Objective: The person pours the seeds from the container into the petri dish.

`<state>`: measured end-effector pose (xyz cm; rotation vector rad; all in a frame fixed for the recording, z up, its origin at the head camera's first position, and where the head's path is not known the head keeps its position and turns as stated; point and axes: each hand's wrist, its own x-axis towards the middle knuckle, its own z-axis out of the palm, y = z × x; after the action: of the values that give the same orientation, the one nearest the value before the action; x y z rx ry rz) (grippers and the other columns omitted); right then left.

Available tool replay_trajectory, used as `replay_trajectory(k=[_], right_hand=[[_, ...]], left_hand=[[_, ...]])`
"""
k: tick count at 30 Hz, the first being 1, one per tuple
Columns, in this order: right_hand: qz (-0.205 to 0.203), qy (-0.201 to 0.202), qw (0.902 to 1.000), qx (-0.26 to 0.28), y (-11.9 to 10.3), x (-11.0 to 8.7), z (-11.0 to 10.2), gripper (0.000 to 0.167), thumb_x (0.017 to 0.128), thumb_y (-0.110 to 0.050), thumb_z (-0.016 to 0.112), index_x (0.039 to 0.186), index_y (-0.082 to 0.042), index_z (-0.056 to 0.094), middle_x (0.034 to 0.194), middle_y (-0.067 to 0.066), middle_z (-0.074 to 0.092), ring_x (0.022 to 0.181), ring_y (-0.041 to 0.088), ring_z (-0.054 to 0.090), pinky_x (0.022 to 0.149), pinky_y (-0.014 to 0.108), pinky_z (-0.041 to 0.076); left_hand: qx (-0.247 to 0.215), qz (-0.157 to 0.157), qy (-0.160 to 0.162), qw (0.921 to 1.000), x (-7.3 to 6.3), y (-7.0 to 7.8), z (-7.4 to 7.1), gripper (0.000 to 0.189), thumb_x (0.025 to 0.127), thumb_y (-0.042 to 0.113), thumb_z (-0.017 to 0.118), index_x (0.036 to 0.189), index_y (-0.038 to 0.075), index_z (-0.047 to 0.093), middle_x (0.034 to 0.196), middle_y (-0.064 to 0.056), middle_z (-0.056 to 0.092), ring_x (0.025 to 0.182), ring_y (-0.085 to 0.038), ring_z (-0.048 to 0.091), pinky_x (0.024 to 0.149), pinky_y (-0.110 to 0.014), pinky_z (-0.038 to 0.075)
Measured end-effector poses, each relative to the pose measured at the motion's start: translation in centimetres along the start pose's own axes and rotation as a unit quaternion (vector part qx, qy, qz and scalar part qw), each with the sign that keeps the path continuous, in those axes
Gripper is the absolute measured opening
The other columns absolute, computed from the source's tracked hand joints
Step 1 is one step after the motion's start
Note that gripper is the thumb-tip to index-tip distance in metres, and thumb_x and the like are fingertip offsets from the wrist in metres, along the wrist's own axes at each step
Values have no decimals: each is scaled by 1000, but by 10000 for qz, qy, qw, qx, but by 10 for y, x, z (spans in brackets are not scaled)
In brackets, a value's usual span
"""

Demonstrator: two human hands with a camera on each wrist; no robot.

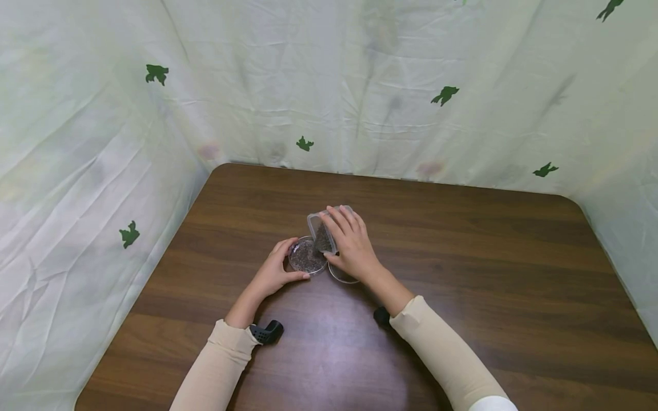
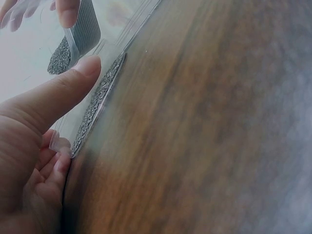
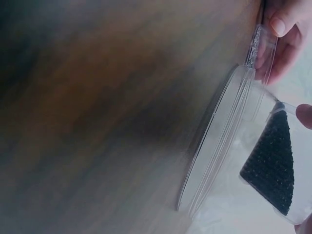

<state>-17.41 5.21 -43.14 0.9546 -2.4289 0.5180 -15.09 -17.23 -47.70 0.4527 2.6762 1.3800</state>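
My left hand (image 1: 271, 273) grips a round clear dish (image 1: 307, 258) from its left side, thumb at the near edge and fingers at the far edge. A layer of small dark grains (image 2: 99, 100) covers the bottom of this dish. Above it my right hand (image 1: 353, 246) holds a clear rectangular plastic box (image 2: 87, 30), tilted toward the dish with its lower corner close over the rim. Dark grains (image 3: 272, 163) lie slanted inside the box. A second round clear dish (image 3: 217, 146) stands right beside the first, partly hidden under my right hand in the head view.
Everything stands on a brown wood-grain table (image 1: 462, 274). Pale cloth (image 1: 360, 103) with green leaf-like shapes hangs behind the table and at its sides. Both wrists carry a black band, the left one (image 1: 267, 332) showing plainly below the cuff.
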Motion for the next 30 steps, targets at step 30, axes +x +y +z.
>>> replay_trajectory(k=[30], right_hand=[[2822,918,9001,3190,2,-8,0,95,62,-24,83,140,-13,28,138,6,33,124,22,29,100,42,25]], left_hand=[[85,22,49,9999,0,-1,0,89,65,29,81,136,2,33,133,-16,35,120,-29,35,98,-45,28]])
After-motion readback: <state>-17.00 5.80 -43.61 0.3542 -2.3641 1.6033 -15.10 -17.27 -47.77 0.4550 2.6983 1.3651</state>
